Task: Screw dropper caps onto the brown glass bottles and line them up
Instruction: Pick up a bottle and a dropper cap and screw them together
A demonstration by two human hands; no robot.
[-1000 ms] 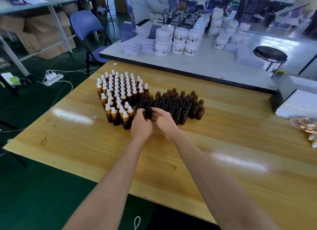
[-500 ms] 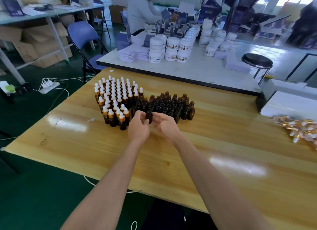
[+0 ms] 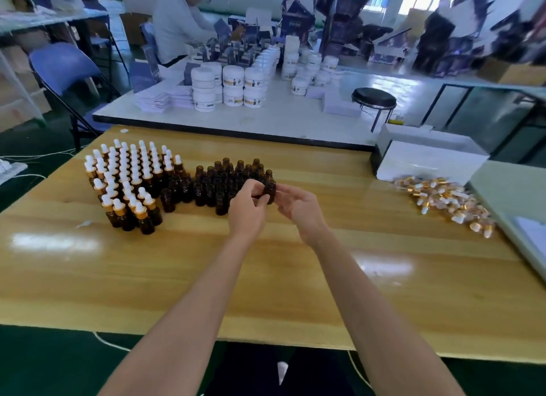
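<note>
Several brown glass bottles with white dropper caps [image 3: 127,177] stand packed together at the left of the wooden table [image 3: 177,277]. To their right stands a cluster of uncapped brown bottles [image 3: 218,182]. My left hand [image 3: 246,211] pinches one uncapped bottle [image 3: 270,190] at the cluster's right end. Just right of that bottle is my right hand [image 3: 300,208], its fingers loosely spread and its fingertips close to the glass. A loose pile of gold-and-white dropper caps [image 3: 443,199] lies at the table's right.
A white box [image 3: 428,160] stands behind the cap pile, with a grey tray edge [image 3: 508,218] at the far right. Beyond is a white table [image 3: 266,120] with white jars, a black stool [image 3: 373,98], a blue chair [image 3: 63,67] and a seated person.
Both hands have shifted from beside the capped bottles to the right end of the uncapped cluster, the left hand holding one uncapped bottle. The view has swung right, showing the cap pile.
</note>
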